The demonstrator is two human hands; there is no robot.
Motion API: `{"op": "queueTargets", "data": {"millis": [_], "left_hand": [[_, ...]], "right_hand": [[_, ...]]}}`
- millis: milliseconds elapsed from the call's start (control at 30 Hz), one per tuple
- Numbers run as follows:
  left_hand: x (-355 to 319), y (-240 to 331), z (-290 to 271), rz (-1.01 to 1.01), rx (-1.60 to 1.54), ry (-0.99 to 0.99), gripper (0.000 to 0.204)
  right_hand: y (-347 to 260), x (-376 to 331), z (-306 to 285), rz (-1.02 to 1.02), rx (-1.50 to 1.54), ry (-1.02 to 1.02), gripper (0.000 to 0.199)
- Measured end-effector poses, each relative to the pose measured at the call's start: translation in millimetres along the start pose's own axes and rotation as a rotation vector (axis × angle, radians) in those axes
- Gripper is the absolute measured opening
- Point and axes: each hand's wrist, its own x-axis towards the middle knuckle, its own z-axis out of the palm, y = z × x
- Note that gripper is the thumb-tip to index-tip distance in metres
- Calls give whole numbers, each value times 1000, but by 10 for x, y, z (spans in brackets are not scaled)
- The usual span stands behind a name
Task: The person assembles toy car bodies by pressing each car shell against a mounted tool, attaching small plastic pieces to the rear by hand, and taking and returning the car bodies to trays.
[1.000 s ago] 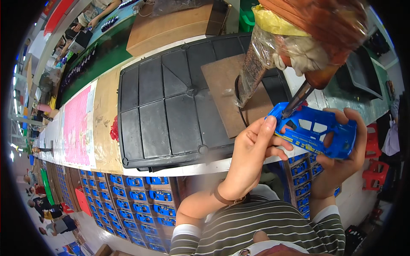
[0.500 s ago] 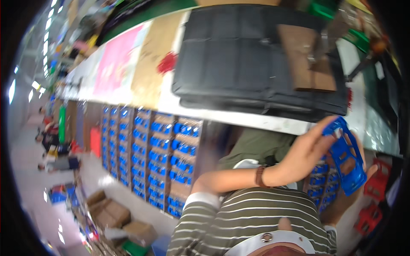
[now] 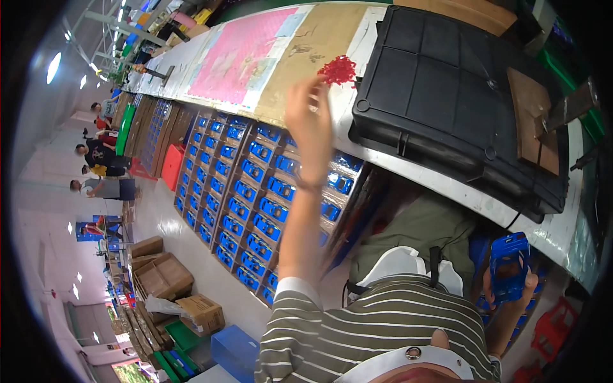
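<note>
My left hand [image 3: 310,121] is stretched out over the bench edge, fingers apart, right next to a small heap of red plastic bits [image 3: 338,69] on a brown cardboard sheet [image 3: 300,57]. Nothing is in that hand. My right hand [image 3: 511,287] is low at my right side and holds a blue toy car body [image 3: 509,267] upright. A black ribbed plastic tray [image 3: 447,96] lies on the bench to the right of the red heap.
A brown board [image 3: 533,121] with a metal tool rests on the black tray. A pink sheet [image 3: 239,54] lies further left on the bench. Stacked trays of blue car bodies [image 3: 249,191] stand on the floor below. Cardboard boxes [image 3: 166,281] and people [image 3: 102,156] are at left.
My view has swung left and down the bench. My left hand let go of the blue car body and reached out to the red heap; my right hand dropped to my side with the car body.
</note>
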Motion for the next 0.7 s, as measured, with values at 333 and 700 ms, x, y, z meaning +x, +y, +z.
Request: {"op": "queueTargets", "data": {"millis": [333, 700], "left_hand": [[448, -1403, 361, 43, 228, -444, 16], [432, -1375, 314, -363, -220, -294, 8]], "right_hand": [[51, 157, 118, -22, -69, 126, 86], [96, 286, 217, -159, -171, 172, 68]]}}
